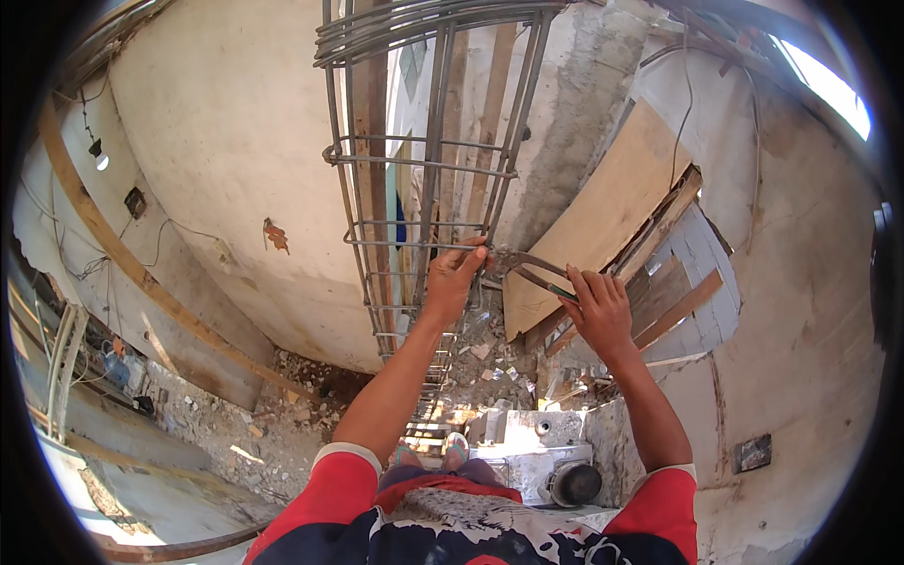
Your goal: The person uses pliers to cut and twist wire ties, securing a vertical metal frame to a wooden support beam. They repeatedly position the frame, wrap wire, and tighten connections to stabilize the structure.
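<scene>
Rebar cage (424, 188) is standing upright in front of me, its long vertical bars ringed by horizontal stirrups, rising between the pale curved concrete wall (235, 141) on my left and the leaning plywood sheet (603, 217) on my right. I am closing my left hand (455, 273) around one stirrup at the cage's right edge, fingers wrapped tight on the bar. My right hand (598, 306) is holding the handles of a pair of pincers (532, 268), the grip partly closed, with the tool's head reaching toward the same stirrup, just beside my left fingers. I am judging that the pincers could slip off the bar and nip those fingers, since they are so close. Far below my feet (433, 455), rubble (282, 424) and a grey machine (546, 457) are lying, so a dropped tool or lost footing would be serious.
</scene>
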Available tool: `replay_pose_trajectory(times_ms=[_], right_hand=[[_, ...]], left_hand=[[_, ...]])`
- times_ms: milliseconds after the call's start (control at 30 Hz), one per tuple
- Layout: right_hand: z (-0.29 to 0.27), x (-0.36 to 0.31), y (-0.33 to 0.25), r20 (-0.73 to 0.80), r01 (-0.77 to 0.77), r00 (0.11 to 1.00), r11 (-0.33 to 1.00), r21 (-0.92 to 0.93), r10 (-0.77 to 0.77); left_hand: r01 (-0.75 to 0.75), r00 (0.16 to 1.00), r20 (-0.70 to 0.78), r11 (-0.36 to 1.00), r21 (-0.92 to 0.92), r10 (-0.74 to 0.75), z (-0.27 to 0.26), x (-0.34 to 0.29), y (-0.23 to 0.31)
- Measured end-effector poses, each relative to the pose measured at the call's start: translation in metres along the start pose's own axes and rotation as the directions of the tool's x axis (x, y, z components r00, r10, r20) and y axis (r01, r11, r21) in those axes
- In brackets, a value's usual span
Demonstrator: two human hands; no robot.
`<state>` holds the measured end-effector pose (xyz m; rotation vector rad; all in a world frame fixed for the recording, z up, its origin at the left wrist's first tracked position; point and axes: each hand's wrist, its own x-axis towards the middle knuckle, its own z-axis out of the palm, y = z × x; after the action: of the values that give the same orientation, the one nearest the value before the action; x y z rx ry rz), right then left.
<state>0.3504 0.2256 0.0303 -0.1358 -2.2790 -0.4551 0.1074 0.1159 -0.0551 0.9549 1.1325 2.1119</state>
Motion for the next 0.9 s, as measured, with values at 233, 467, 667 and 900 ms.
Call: replay_pose_trajectory(times_ms=[233, 467, 667, 900], right_hand=[[0.012, -0.036, -0.013, 0.887, -0.906, 0.422, 0.066, 0.418, 0.186], [0.001, -0.016, -0.031, 0.185, -0.4, 0.916, 0.819, 0.41, 0.355], [-0.001, -0.027, -0.026, 0.644, -0.753, 0.647, 0.478, 0.453, 0.409], [0.006, -0.028, -0.032, 0.571, -0.681, 0.73, 0.474, 0.559, 0.375]], left_hand=[[-0.016, 1.0, 0.004, 0.997, -0.072, 0.017, 0.002, 0.0, -0.003], [0.009, 1.0, -0.023, 0.997, -0.071, -0.011, 0.006, -0.006, 0.008], [0.016, 0.997, -0.069, 0.999, -0.047, -0.019, 0.009, -0.006, 0.004], [-0.039, 0.929, -0.361, 0.992, 0.123, 0.081, 0.045, -0.034, 0.005]])
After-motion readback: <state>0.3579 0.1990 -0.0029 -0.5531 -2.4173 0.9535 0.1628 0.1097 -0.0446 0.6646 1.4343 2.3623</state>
